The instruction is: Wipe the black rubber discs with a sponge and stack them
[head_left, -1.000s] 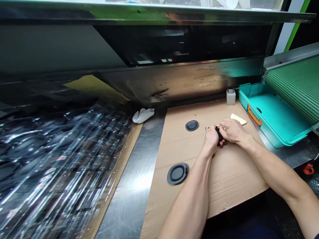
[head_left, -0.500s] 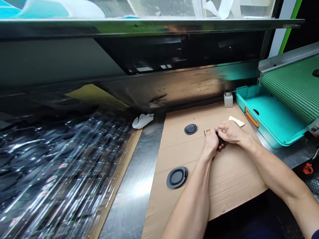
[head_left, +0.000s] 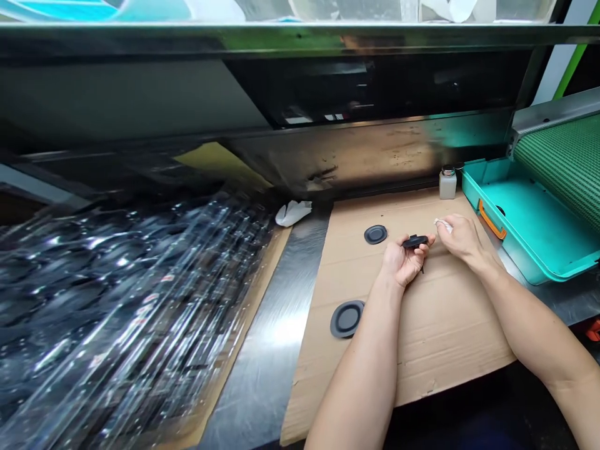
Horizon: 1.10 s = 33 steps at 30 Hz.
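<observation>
A small black disc-shaped part (head_left: pixel 415 241) rests in my left hand (head_left: pixel 407 262), whose fingers close around its edge with the palm turned up. Just to the right, my right hand (head_left: pixel 462 239) pinches a small white cloth (head_left: pixel 443 225), apart from the black part. Two dark grey round parts lie on the cardboard sheet (head_left: pixel 450 325): a smaller disc (head_left: pixel 375 234) beyond my left hand, and a larger disc (head_left: pixel 345 319) partly covered by my left forearm.
A white bottle (head_left: pixel 447 183) with a metal cap stands beside a teal tray (head_left: pixel 539 219) with an orange clip. A green conveyor belt (head_left: pixel 567 156) overhangs the tray. Clear plastic trays of dark parts (head_left: pixel 117 300) are stacked left; a crumpled white wipe (head_left: pixel 293 213) lies near them.
My hands have moved apart; the right one has drawn away from the black part with the white cloth. My left hand has turned palm up. The view has shifted left.
</observation>
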Each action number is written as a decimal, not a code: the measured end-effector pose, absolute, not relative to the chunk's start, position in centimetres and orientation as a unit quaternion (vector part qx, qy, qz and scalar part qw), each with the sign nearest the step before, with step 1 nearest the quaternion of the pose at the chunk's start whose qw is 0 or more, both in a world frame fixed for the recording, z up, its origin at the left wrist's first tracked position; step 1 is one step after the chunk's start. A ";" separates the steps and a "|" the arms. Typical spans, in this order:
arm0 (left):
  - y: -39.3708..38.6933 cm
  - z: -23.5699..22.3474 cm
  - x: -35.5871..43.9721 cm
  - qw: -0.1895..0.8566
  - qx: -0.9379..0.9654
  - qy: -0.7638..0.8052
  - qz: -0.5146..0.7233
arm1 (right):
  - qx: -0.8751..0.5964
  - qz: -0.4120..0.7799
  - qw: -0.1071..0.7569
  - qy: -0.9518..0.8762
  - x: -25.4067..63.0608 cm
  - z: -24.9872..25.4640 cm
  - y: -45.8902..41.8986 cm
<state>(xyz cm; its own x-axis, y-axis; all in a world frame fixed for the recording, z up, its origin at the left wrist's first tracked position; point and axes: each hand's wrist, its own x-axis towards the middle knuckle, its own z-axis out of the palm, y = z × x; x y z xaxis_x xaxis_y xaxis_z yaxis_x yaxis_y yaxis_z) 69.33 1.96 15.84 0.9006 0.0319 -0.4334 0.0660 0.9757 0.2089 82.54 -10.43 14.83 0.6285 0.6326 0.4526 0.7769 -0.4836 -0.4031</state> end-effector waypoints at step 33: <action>-1.2 14.4 69.6 0.361 0.834 0.216 0.357 | -0.887 -0.045 0.195 -0.415 82.0 15.3 -10.8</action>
<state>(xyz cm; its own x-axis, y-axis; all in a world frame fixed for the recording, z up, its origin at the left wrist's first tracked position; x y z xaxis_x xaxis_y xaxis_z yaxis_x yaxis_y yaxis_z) 69.64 -1.22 14.37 0.6520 0.6179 0.4394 0.1032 -0.6465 0.7559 82.02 -10.80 15.29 0.6514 0.7189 0.2426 0.7544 -0.5794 -0.3084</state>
